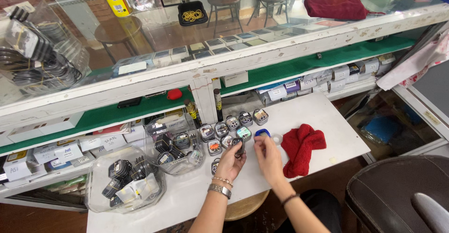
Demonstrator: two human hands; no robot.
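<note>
A glass counter (pixel 262 50) fills the upper half of the frame, with green-lined shelves under it. Below centre runs a white shelf (pixel 308 111) that serves as the work surface. At the lower right is a dark stool (pixel 397 191). Two clear plastic tubs sit at lower left: the larger tub (pixel 124 184) and, just above and right of it, a smaller tub (pixel 180 149), both part full of small dark packs. A red cloth (pixel 300 146) lies crumpled at centre right, untouched.

In the middle of the frame small square cases (pixel 234 128) stand in loose rows on the shelf, about ten of them, so the laying-out looks well under way, while the tubs hold many more.

The left hand (pixel 230 160) is curled round one dark case (pixel 238 145), held upright at the fingertips just below the rows. The right hand (pixel 267 156) is beside it, fingers drawn narrow and pinched near the case's right edge; whether they grip anything I cannot tell. A small blue cap (pixel 262 132) lies just above the right hand, and a white ring (pixel 277 139) just to its right.
</note>
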